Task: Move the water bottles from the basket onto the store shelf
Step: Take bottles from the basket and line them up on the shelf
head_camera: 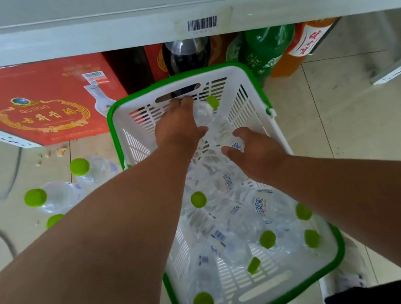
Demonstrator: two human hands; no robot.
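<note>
My left hand (180,126) wraps a clear ribbed bottle (203,111), green cap up. My right hand (254,154) grips another crinkled bottle (227,132) inside the slotted white basket (246,98).

Left arm: I am wearing no sleeve here, bare from elbow to wrist.
Right arm: also showing bare, no sleeve, watch or band.
Left hand (180,126): no glove, no ring showing.
Right hand (254,154): ungloved.
Clothing: I am wearing a dark garment (372,296).
Shoe: I am wearing a white shoe (348,278).
</note>
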